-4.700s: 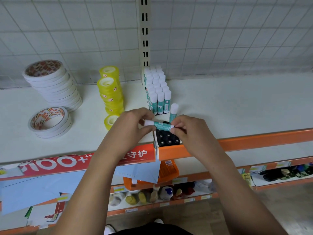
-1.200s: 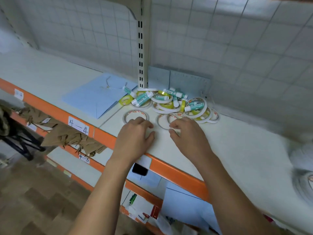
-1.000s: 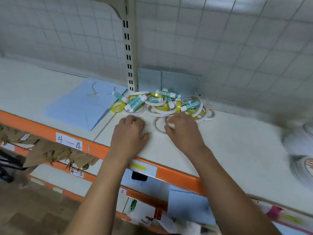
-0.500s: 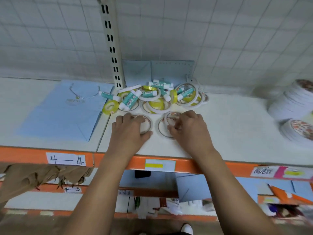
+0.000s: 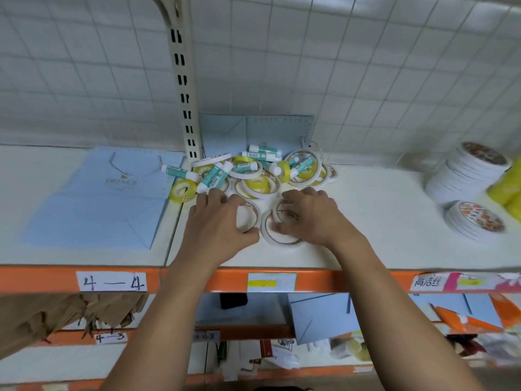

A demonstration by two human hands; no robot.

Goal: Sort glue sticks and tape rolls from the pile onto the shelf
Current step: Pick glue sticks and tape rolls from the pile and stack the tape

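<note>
Tape rolls (image 5: 282, 239), thin white rings

On my feed, a white wire-grid back panel (image 5: 394, 66) fills the upper half of the view. A cream slotted upright (image 5: 184, 80) runs down it, left of centre, to the back edge of the shelf (image 5: 366, 221). The shelf is a white board with an orange front rail (image 5: 180, 280). A handwritten label (image 5: 112, 281) reading "4—4" sits on the rail's left part, and a printed tag (image 5: 272, 282) sits near its middle. Torn brown paper (image 5: 56, 314) hangs under the front left edge. Below I see a lower shelf (image 5: 141, 359), also orange-railed, its contents blurred. The light is soft and even.
</note>
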